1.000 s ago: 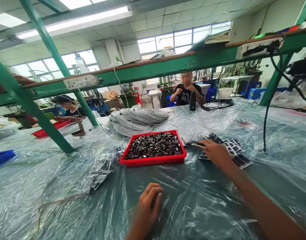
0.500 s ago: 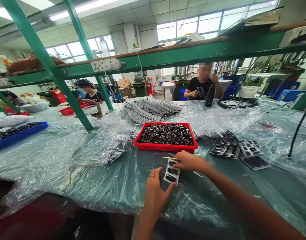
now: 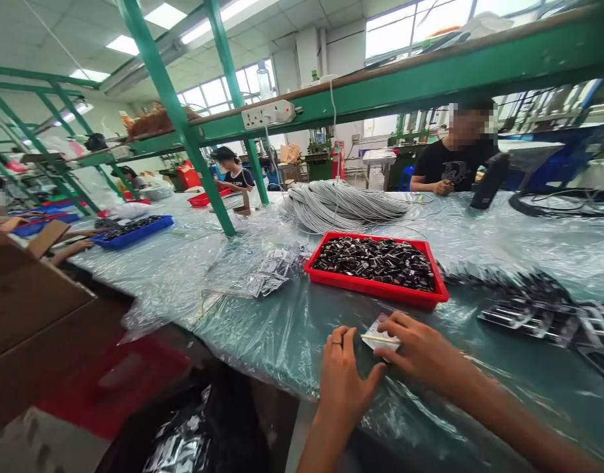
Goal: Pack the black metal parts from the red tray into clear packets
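Observation:
On the plastic-covered table lies a small pale, silvery tray (image 3: 379,326), partly hidden under my right hand (image 3: 420,348). A thin pale stick (image 3: 373,338) sticks out to the left from the fingers of that hand, which hold it across the tray. My left hand (image 3: 348,374) is open at the tray's left side, thumb spread away from the fingers, with a ring on one finger. I cannot tell whether its thumb touches the tray. Just beyond is a red bin (image 3: 371,286) heaped with small black parts (image 3: 375,261).
Loose silvery trays (image 3: 271,270) lie left of the bin; filled trays (image 3: 528,315) lie right. Behind are a grey cable coil (image 3: 346,207) and a green post (image 3: 203,174). A blue bin (image 3: 134,233) and cardboard box (image 3: 30,295) stand left. Co-workers sit around the table.
The view has swung left, so the bin and table appear further right. My right hand has come down over the tray. Black pieces showed in its slots before; now a pale surface shows.

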A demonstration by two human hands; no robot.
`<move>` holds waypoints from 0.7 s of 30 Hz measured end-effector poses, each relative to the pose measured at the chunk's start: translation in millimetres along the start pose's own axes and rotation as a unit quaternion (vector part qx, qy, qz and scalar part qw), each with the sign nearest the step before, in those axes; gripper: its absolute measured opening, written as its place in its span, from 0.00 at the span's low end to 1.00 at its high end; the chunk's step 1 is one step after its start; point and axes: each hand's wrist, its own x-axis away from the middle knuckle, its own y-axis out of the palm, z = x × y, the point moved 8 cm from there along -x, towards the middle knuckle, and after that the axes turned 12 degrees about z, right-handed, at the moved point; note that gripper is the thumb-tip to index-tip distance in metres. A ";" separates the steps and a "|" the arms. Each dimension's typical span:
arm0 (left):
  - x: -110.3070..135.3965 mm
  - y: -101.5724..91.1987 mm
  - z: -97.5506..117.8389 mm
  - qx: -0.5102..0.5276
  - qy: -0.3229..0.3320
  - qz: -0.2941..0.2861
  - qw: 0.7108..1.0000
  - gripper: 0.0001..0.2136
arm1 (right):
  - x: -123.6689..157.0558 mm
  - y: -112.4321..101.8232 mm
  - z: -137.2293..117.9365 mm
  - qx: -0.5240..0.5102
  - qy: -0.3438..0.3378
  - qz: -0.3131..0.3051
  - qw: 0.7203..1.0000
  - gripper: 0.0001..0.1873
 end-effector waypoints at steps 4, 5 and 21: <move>-10.6 17.5 7.9 -0.025 0.042 -0.049 0.998 0.40 | -25.0 -21.8 10.9 -0.272 0.051 0.118 0.954 0.21; -15.8 22.9 11.5 -0.031 0.060 -0.059 0.996 0.37 | -32.5 -21.2 17.5 -0.333 0.086 0.134 0.930 0.24; -35.1 29.0 6.1 -0.021 0.065 -0.038 0.997 0.18 | -51.6 73.6 26.8 -0.709 0.251 0.098 0.652 0.28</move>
